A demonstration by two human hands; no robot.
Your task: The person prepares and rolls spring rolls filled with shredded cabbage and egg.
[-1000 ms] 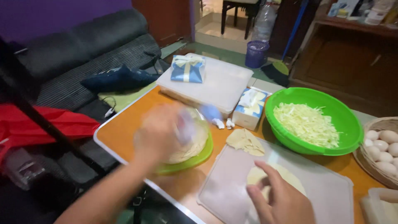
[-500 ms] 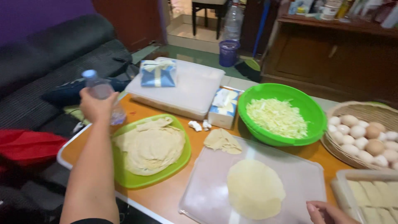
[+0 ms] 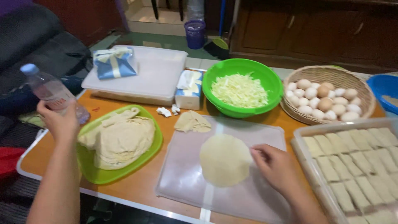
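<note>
Head view: left hand (image 3: 60,122) fingers gripping plastic bottle (image 3: 52,93) at 9 o'clock; right hand (image 3: 277,168) fingers loosely spread, touching round wrapper (image 3: 224,159) on desk (image 3: 141,191)

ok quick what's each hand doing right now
left hand: closed around a clear plastic bottle.
right hand: open, fingertips touching the edge of the round dough sheet, holding nothing.

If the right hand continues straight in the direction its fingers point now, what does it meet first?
The right hand points left across the translucent board. It would probably meet the round flat dough sheet first; its fingertips are already at its edge.
</note>
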